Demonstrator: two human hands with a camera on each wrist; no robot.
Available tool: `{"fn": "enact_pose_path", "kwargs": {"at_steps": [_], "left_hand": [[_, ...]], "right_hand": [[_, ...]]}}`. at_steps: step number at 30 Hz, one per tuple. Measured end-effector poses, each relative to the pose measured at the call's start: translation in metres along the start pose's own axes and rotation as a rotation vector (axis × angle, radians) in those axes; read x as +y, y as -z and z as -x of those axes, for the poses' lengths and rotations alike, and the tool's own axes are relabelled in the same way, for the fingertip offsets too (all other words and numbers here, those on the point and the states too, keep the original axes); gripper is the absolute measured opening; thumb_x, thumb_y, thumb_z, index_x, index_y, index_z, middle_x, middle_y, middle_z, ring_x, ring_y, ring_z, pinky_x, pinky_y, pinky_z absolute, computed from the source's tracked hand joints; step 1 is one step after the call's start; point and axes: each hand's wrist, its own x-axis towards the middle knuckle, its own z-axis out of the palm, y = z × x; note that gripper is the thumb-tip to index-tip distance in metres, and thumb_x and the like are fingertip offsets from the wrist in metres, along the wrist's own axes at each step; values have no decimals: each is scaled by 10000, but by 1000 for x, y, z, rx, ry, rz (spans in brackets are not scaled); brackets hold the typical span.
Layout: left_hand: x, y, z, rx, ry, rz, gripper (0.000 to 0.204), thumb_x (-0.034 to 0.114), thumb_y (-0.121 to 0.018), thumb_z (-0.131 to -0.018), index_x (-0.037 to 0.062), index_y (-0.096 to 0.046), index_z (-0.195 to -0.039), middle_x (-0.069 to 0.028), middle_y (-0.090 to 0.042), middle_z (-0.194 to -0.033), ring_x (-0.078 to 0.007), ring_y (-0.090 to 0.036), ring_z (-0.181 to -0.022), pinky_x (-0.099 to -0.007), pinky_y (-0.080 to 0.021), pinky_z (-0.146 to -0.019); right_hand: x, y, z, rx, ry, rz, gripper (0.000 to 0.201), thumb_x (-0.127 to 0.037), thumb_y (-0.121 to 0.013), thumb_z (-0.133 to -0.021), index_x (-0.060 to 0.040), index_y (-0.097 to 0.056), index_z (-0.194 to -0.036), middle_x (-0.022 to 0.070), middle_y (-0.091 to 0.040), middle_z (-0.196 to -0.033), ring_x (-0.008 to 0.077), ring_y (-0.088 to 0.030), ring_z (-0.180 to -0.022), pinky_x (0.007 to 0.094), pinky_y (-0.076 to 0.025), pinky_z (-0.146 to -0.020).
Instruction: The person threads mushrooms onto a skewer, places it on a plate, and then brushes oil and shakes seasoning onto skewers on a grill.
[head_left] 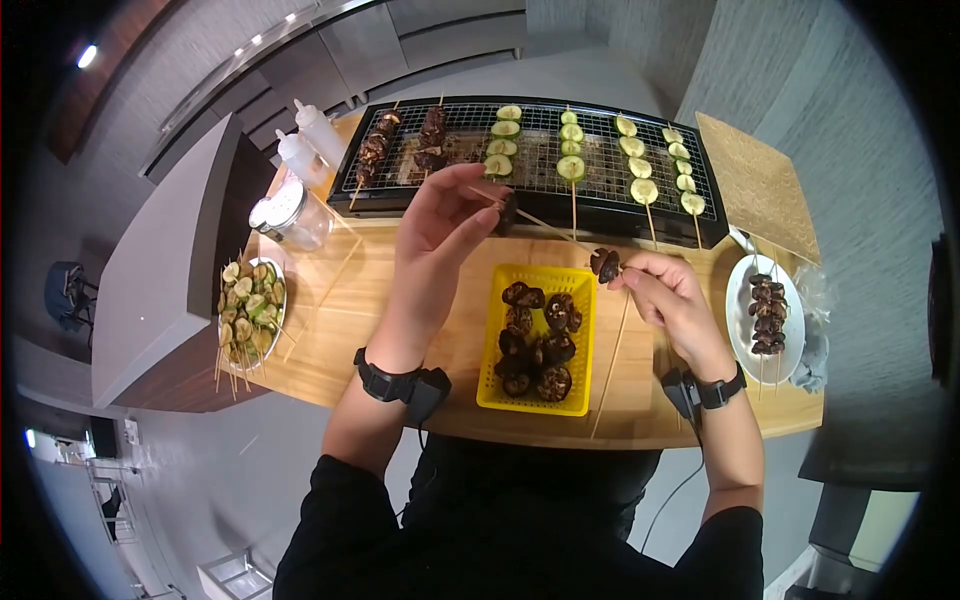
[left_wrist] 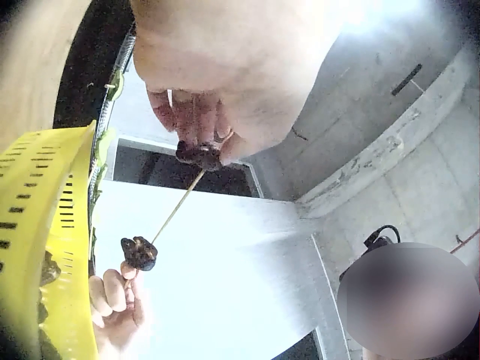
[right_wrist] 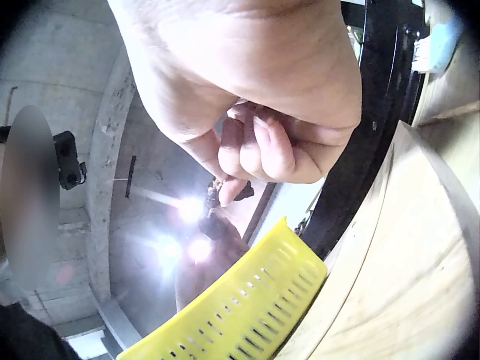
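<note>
A thin wooden skewer (head_left: 548, 227) (left_wrist: 178, 204) spans the space between both hands, above the yellow basket (head_left: 535, 408) (left_wrist: 37, 180) of browned mushrooms. The left hand (head_left: 432, 240) (left_wrist: 225, 67) pinches a dark mushroom piece (head_left: 507, 213) (left_wrist: 201, 155) at one end of the skewer; whether the stick pierces it is unclear. Another dark piece (head_left: 605, 265) (left_wrist: 139, 254) sits on the skewer against the fingertips of the right hand (head_left: 682, 305) (right_wrist: 255, 97), which grips the stick behind it. The right hand's curled fingers hide its grip in the right wrist view.
Behind the basket, a black grill (head_left: 470, 205) carries mushroom and zucchini skewers. Zucchini skewers fill a plate (head_left: 283, 300) at left; mushroom skewers lie on a white plate (head_left: 738, 325) at right. A jar (head_left: 300, 220), squeeze bottles (head_left: 300, 158) and a loose skewer (head_left: 612, 365) are also there.
</note>
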Motion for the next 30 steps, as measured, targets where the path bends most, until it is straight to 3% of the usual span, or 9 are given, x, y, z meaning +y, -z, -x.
{"fn": "enact_pose_path", "kwargs": {"at_steps": [13, 17, 23, 26, 30], "left_hand": [[3, -1, 1, -65, 40, 10, 484, 5, -646, -931, 3, -516, -1397, -80, -619, -1184, -165, -621, -1081, -315, -514, -950], [4, 4, -1, -120, 89, 75, 489, -20, -702, -936, 35, -524, -1387, -48, -649, -1167, -121, -618, -1085, -276, -508, -949], [2, -13, 6, -256, 162, -29, 522, -17, -758, -898, 37, -538, -1369, -53, -657, -1116, -134, -628, -1081, -278, -517, -949], [-5, -20, 8, -327, 155, -94, 538, 4, -777, -891, 43, -538, -1372, -44, -650, -1122, -135, -622, -1105, -277, -508, -973], [-6, -21, 9, -348, 173, -68, 535, 17, -789, -883, 66, -541, -1355, -34, -656, -1110, -128, -634, -1104, -300, -510, -1000]], "right_hand": [[0, 3, 0, -2, 17, 13, 175, -139, -603, -1030, -44, -741, -979, -104, -429, -628, -2, -311, -550, 219, -203, -509], [1, 4, 1, -2, 23, 19, 161, -131, -613, -1024, -48, -743, -978, -102, -483, -646, -5, -310, -558, 215, -202, -508], [-3, -2, 3, -52, 37, 95, 156, -113, -611, -1036, -24, -737, -1008, -32, -703, -900, 18, -535, -759, 199, -404, -656], [-2, 0, 3, -92, 14, 76, 154, -105, -606, -1043, -7, -724, -1028, -1, -717, -973, 45, -602, -891, 216, -463, -789], [-4, 0, 4, -121, 2, 82, 148, -101, -607, -1043, 2, -713, -1041, 3, -717, -979, 46, -612, -900, 215, -476, -803]]}}
